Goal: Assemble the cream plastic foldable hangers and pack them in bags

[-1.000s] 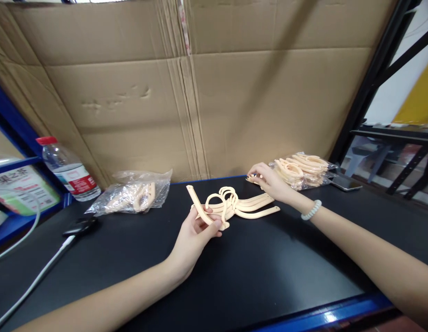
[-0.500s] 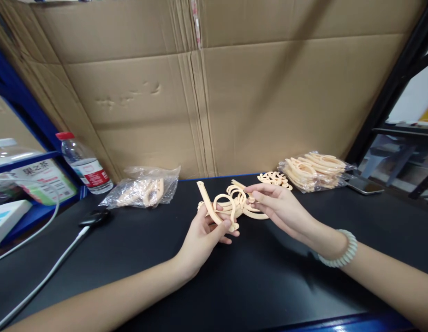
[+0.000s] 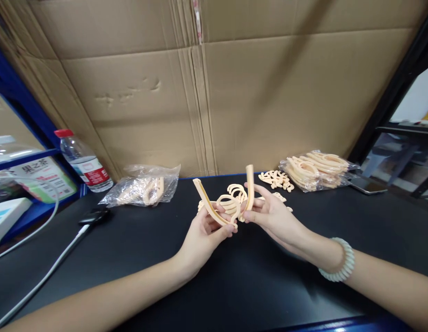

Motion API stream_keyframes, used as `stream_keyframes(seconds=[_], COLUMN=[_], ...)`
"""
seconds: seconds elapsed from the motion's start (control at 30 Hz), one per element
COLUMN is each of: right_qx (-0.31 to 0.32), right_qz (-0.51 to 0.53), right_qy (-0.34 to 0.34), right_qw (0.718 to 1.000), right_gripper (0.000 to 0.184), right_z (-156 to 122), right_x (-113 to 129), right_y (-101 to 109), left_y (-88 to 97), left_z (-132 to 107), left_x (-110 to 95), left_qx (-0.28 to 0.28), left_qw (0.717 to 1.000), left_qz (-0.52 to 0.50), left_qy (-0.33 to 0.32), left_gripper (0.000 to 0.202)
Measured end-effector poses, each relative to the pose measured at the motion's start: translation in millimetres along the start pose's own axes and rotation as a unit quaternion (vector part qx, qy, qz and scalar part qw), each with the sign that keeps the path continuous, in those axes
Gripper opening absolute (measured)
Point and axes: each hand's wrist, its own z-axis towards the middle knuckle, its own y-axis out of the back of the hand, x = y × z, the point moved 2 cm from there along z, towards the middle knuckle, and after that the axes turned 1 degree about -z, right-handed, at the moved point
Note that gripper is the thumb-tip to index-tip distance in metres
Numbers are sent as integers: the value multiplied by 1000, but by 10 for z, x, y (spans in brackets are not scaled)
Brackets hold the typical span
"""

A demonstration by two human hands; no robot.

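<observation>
My left hand point(image 3: 202, 237) pinches a beige plastic hanger arm point(image 3: 205, 198), long and curved with a groove along it. Its upper end points up and left, its lower end sits at my thumb. Between thumb and fingers of my right hand point(image 3: 281, 219) is a second hanger arm point(image 3: 250, 184), held upright with its lower end curving toward the first. The two lower ends are close together; whether they touch I cannot tell. Just behind my hands lies a loose group of beige hanger pieces point(image 3: 237, 189) with rounded hooks, partly hidden by my fingers.
Small beige parts point(image 3: 276, 180) are heaped at the back, beside a clear bag of hanger pieces point(image 3: 316, 170) and a phone point(image 3: 368, 184). Another bag point(image 3: 141, 189) lies back left, near a water bottle point(image 3: 84, 161) and a black plug with a white cable point(image 3: 92, 216). Cardboard point(image 3: 131, 92) stands behind.
My right hand has lifted a hanger arm from the pieces, turned it upright and brought it near my left hand. The arm in my left hand has turned slightly, showing its groove.
</observation>
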Motion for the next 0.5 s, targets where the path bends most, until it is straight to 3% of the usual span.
stream_keyframes(seconds=[0.2, 0.5], right_qx=[44, 52], right_qz=[-21, -98], right_qy=[-5, 15], right_qw=[999, 994], right_gripper=[41, 29], right_z=[16, 39], right_x=[-79, -70], right_y=[0, 17], left_y=[-4, 18], left_z=[4, 12], left_x=[-23, 7], left_qx=[7, 5], left_qw=[1000, 999], left_qz=[-27, -37], left_qy=[1, 5], left_gripper=[38, 36])
